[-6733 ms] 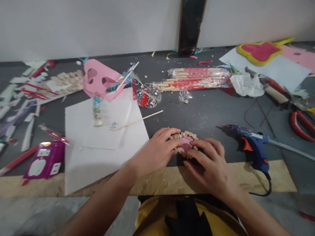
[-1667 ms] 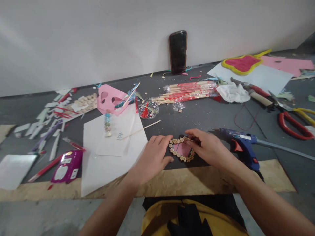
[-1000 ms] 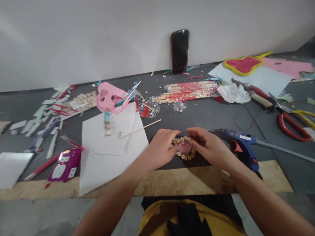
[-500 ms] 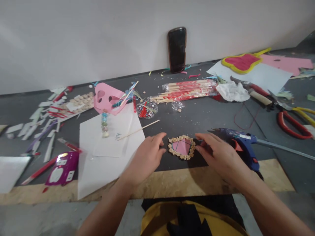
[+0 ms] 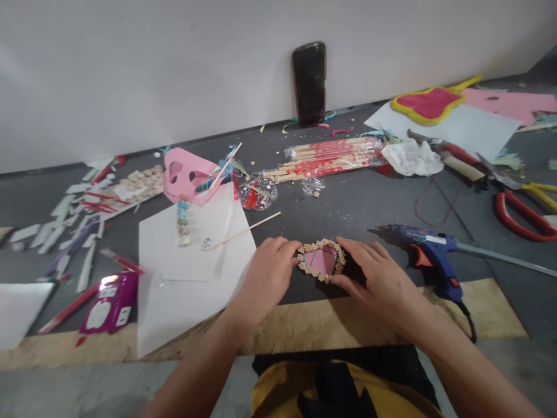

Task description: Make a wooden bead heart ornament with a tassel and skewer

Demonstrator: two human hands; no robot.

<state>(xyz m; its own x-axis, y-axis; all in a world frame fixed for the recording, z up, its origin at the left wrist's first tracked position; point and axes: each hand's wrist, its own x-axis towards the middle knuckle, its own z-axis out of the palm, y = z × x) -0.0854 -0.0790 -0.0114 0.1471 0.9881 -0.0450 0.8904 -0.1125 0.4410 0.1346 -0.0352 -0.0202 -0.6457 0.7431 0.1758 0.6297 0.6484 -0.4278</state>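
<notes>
The left hand (image 5: pixel 265 278) and right hand (image 5: pixel 380 278) flank the small pink bead-rimmed heart piece (image 5: pixel 321 260) flat on the dark grey surface (image 5: pixel 348 209), fingertips touching its rim, grips loosely open, clasping nothing. Blue glue gun (image 5: pixel 430 255) lies beside.

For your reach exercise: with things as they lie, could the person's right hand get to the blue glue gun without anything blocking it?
Probably yes. The right hand rests at the bead-rimmed pink piece, and the glue gun lies just to its right on the dark mat, with only bare mat between them.
</notes>
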